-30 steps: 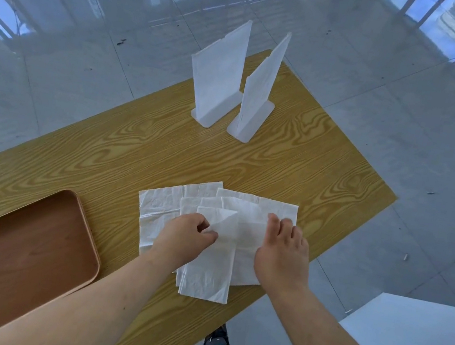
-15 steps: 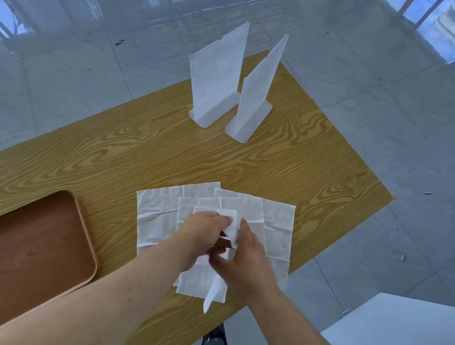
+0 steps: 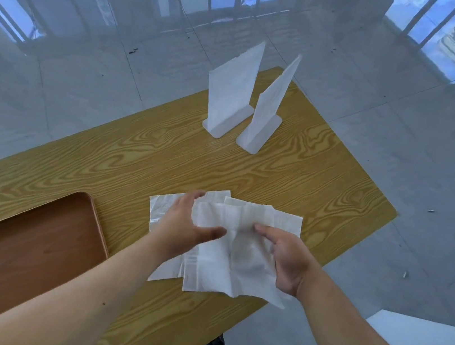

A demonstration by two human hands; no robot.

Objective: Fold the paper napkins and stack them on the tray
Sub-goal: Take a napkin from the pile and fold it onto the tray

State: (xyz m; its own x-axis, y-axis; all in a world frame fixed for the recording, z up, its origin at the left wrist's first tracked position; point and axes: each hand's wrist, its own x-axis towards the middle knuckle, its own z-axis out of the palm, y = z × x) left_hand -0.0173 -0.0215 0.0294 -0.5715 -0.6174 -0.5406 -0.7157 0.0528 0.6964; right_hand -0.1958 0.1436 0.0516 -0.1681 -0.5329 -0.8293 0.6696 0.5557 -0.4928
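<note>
Hands have spread apart since half a second ago, left hand (image 3: 182, 227) and right hand (image 3: 286, 258) each gripping the top napkin (image 3: 234, 250) opened between them, long axis 12-to-6, over the worktop (image 3: 293, 179) pile, tray (image 3: 16, 256) at 9 o'clock nearer the left.

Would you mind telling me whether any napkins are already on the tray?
No, the tray holds nothing; the napkins all lie on the table.

Thin white paper napkins (image 3: 238, 250), creased and partly unfolded, lie overlapped in a loose pile near the desk's edge at 6 o'clock. A brown wooden tray (image 3: 95, 220) with rounded corners sits empty at 8 o'clock.
</note>
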